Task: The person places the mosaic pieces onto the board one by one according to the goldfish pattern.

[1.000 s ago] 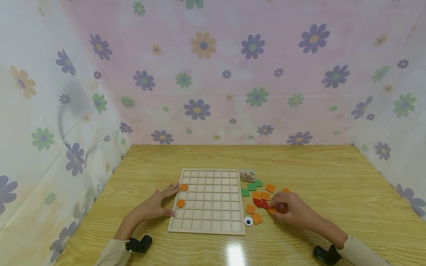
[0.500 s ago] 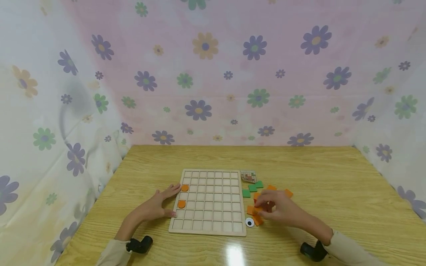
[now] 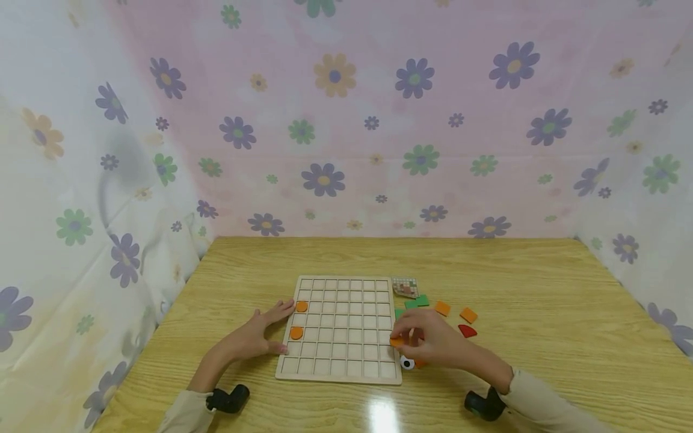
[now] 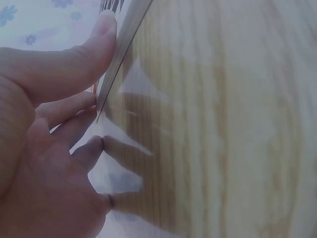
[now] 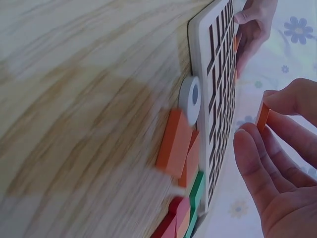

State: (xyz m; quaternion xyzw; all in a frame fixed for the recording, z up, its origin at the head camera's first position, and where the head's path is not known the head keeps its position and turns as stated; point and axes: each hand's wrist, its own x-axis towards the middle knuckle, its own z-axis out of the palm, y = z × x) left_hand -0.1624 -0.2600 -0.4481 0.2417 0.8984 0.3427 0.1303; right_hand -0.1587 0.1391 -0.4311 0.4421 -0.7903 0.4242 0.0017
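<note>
A wooden grid board (image 3: pixel 341 337) lies on the table, with two orange rounded pieces (image 3: pixel 301 307) in its leftmost column. My left hand (image 3: pixel 251 338) rests at the board's left edge, fingers spread; in the left wrist view the thumb (image 4: pixel 101 42) touches the rim. Over the right edge, my right hand (image 3: pixel 438 341) pinches a thin orange tile (image 5: pixel 263 116) between thumb and fingers, above the grid. I cannot tell the tile's outline. Beneath that hand, a white eye tile (image 3: pixel 407 363) and orange tiles (image 5: pixel 174 144) sit beside the board, partly hidden.
A small printed pattern card (image 3: pixel 405 287) lies by the board's upper right corner. Green tiles (image 3: pixel 422 300), loose orange tiles (image 3: pixel 468 314) and a red curved piece (image 3: pixel 468 331) are scattered to the right. A flowered cloth (image 3: pixel 346 138) surrounds the table (image 3: pixel 541 282).
My right hand has moved left from the scattered pieces to above the board's right edge, carrying the orange tile. The red piece on the right has come into view. My left hand stays put.
</note>
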